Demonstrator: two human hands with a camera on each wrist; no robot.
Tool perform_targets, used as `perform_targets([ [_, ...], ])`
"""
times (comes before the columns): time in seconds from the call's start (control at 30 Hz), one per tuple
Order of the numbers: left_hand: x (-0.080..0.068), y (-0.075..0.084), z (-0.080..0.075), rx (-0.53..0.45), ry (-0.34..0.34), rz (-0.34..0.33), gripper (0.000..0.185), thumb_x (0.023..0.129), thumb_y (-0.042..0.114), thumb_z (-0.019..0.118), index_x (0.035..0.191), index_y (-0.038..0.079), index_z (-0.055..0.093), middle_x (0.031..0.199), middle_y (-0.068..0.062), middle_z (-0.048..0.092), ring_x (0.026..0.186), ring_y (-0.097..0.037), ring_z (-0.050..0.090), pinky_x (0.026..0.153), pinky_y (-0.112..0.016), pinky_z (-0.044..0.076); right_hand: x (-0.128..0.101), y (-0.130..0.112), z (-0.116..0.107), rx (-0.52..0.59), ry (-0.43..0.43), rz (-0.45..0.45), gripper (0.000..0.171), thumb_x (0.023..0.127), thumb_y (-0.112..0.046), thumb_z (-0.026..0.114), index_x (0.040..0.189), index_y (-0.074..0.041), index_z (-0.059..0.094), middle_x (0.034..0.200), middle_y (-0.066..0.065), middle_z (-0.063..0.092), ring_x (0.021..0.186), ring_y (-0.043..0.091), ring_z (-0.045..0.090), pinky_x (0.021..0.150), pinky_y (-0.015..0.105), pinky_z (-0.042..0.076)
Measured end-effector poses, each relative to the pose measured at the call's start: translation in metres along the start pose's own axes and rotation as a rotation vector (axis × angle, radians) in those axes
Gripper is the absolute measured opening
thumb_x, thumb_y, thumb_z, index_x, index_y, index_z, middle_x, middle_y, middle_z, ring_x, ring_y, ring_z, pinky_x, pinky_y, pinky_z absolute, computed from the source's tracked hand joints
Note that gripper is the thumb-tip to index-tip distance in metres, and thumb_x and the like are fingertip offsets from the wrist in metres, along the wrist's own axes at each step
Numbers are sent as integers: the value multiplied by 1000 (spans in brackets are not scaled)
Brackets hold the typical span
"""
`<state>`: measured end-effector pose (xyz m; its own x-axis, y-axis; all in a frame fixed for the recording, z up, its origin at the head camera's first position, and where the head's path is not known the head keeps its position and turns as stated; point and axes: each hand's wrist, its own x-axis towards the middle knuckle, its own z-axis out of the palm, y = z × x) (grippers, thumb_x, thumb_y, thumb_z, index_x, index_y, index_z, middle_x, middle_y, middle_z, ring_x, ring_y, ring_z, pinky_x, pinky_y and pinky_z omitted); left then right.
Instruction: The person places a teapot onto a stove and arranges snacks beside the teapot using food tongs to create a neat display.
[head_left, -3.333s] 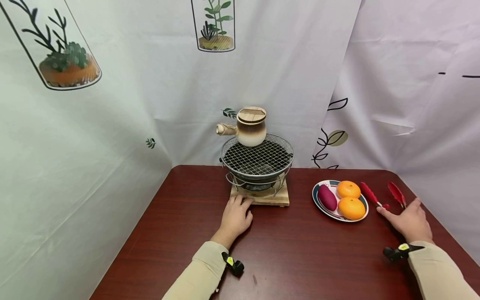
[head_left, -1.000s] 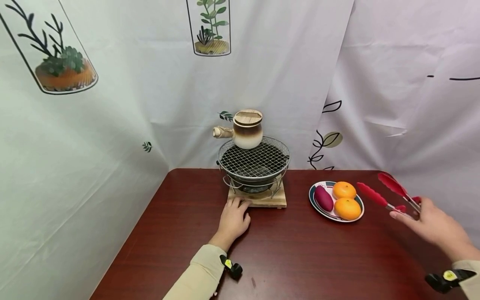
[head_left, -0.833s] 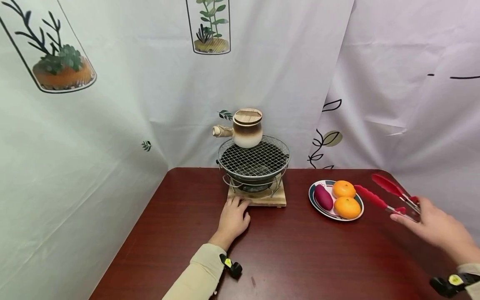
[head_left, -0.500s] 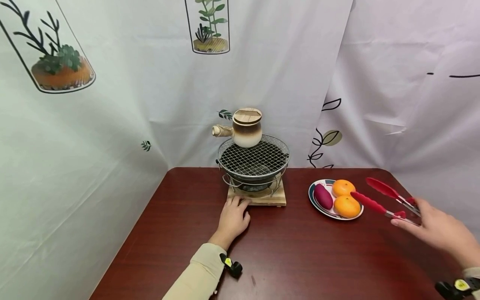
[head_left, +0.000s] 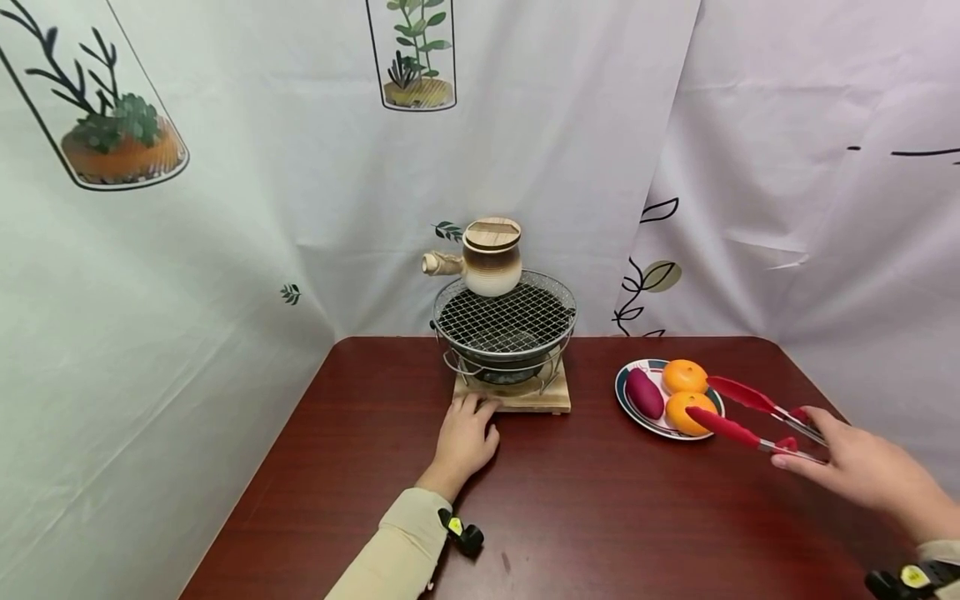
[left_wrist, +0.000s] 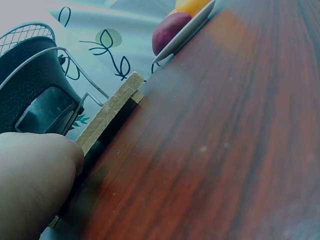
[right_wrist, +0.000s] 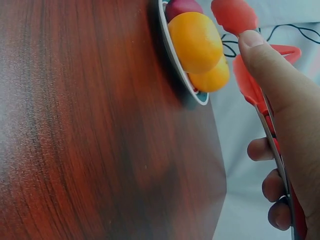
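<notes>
My right hand (head_left: 855,467) grips red-tipped metal tongs (head_left: 738,417) by their handle end, above the table's right side. The tongs' two tips are spread, one on each side of the near orange (head_left: 686,410) on a round plate (head_left: 628,402). A second orange (head_left: 684,375) and a purple sweet potato (head_left: 645,392) also lie on the plate. In the right wrist view my thumb lies along the tongs (right_wrist: 250,85) beside the oranges (right_wrist: 196,42). My left hand (head_left: 467,439) rests flat on the table, its fingertips touching the wooden board (head_left: 517,400) under the grill.
A small round charcoal grill (head_left: 504,325) with a wire mesh top stands on the board at the table's back. A ceramic side-handled pot (head_left: 486,256) with a wooden lid sits on the mesh. White printed cloth walls close in the dark red table (head_left: 585,517).
My right hand took the tongs up from the table beside the plate and has brought them left and down, so their tips now flank the near orange. The left hand has not moved.
</notes>
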<state>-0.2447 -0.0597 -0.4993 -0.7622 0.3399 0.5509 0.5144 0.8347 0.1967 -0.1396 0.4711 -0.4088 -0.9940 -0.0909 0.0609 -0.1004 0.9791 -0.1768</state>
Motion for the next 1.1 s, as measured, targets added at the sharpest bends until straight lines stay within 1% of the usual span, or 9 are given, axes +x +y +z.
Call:
perform_targets([
  [0.13, 0, 0, 1, 4, 1, 3, 37, 84, 14, 69, 120, 14, 72, 122, -11, 62, 116, -36, 55, 103, -50, 44, 0, -2, 2, -8, 4, -6, 93, 83, -61, 74, 133, 9, 40, 94, 14, 66, 73, 25, 62, 56, 47, 50],
  [0.3, -1, -1, 2, 0, 4, 6, 37, 84, 14, 69, 120, 14, 72, 122, -11, 62, 116, -36, 56, 102, -50, 44, 0, -5, 7, -20, 14, -19, 90, 81, -62, 75, 132, 5, 43, 93, 10, 66, 75, 25, 62, 56, 49, 50],
  [0.5, -1, -2, 3, -6, 23, 15, 37, 83, 13, 69, 119, 14, 73, 121, -11, 63, 115, -36, 56, 101, -50, 45, 4, -9, 10, -37, 4, -12, 94, 80, -66, 73, 130, 7, 43, 96, 12, 66, 78, 27, 63, 58, 51, 52],
  [0.6, 0, -2, 2, -3, 24, 15, 37, 82, 13, 69, 119, 14, 73, 121, -11, 63, 115, -36, 56, 101, -50, 45, 6, -11, 11, -48, 2, -11, 95, 80, -67, 72, 130, 7, 43, 96, 12, 66, 79, 27, 64, 57, 51, 52],
  [0.77, 0, -1, 1, -1, 1, -1, 37, 84, 14, 69, 121, 14, 72, 123, -11, 62, 116, -35, 55, 102, -49, 44, 8, -15, 14, -57, 3, -20, 91, 79, -69, 72, 127, 4, 45, 94, 8, 65, 79, 25, 64, 56, 48, 51],
  [0.87, 1, -1, 1, 7, -6, -3, 37, 84, 14, 69, 121, 14, 72, 123, -11, 62, 117, -35, 55, 102, -49, 44, 11, -17, 17, -58, -1, -29, 92, 78, -70, 72, 126, 4, 45, 92, 8, 65, 77, 24, 63, 57, 48, 52],
  [0.97, 1, -1, 2, 9, 3, 3, 37, 84, 13, 69, 121, 14, 72, 122, -11, 62, 116, -35, 55, 102, -49, 45, 14, -18, 20, -57, -23, -31, 94, 78, -72, 70, 126, 5, 45, 91, 9, 65, 76, 24, 62, 57, 48, 52],
  [1.1, 1, -2, 2, 3, 13, 7, 37, 83, 13, 70, 120, 14, 72, 122, -11, 62, 116, -35, 55, 102, -49, 45, 15, -20, 22, -61, -37, -39, 92, 78, -73, 69, 125, 3, 48, 89, 6, 66, 74, 23, 62, 55, 45, 50],
])
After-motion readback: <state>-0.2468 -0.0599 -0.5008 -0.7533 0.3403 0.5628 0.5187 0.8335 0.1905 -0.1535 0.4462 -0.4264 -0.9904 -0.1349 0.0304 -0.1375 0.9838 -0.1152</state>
